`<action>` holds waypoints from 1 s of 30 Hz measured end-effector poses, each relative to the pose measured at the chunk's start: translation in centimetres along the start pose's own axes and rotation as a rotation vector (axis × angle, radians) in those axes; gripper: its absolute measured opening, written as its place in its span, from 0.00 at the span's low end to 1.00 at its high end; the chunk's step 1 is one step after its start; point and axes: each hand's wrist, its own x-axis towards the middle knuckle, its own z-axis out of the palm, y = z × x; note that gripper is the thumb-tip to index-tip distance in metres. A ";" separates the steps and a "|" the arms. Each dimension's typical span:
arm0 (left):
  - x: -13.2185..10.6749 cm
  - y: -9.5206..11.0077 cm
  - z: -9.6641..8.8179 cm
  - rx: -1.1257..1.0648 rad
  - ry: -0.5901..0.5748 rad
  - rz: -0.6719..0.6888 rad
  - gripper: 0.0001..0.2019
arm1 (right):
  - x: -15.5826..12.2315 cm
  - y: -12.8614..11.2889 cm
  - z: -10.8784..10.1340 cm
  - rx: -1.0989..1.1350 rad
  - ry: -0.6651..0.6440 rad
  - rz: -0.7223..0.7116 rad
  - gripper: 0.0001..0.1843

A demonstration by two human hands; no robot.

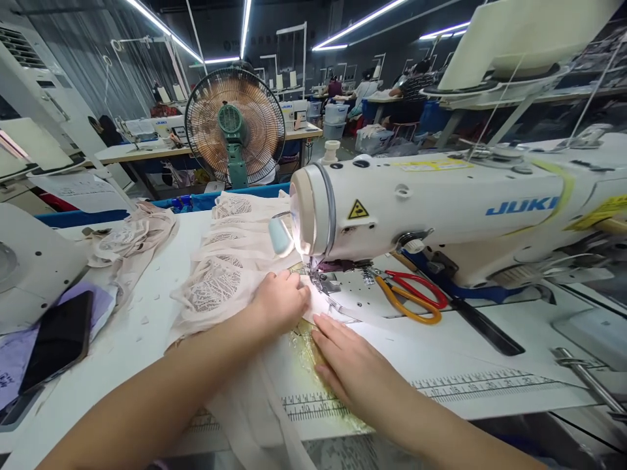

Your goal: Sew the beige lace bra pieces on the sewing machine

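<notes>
Beige sheer fabric with lace panels point(215, 284) lies bunched to the left of the sewing machine point(441, 196), with strips hanging over the table's front edge. My left hand point(281, 300) is closed on the fabric just left of the presser foot point(316, 277), fingers curled and their tips partly hidden. My right hand point(353, 365) lies flat in front of the needle area, fingers stretched out and close together. Its fingertips touch the pale piece of fabric point(318, 303) that runs under the foot. The machine's lamp lights this spot brightly.
Orange-and-red-handled scissors point(411, 297) and a black-handled tool point(487, 326) lie right of the needle. A phone point(59, 339) and a crumpled beige garment point(132, 241) are at left. A ruler strip point(470, 385) runs along the front edge. Beyond stands a fan point(235, 127); people work farther back.
</notes>
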 end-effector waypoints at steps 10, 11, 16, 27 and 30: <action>-4.6 1.2 1.4 0.015 0.059 0.164 0.22 | 1.2 -0.7 -0.5 0.053 0.011 -0.022 0.23; -4.6 0.9 1.4 0.021 0.054 0.181 0.21 | 1.1 -0.7 -0.7 0.055 0.011 -0.041 0.22; -4.4 -0.5 2.0 -0.025 0.104 0.239 0.19 | -0.4 0.3 -1.7 0.083 0.061 -0.072 0.19; -2.3 0.0 1.1 -0.205 0.273 0.388 0.14 | -2.1 2.1 -0.8 0.118 0.150 0.030 0.17; -2.3 0.3 1.0 -0.180 0.255 0.368 0.12 | -0.7 2.1 -0.8 0.053 0.122 0.029 0.20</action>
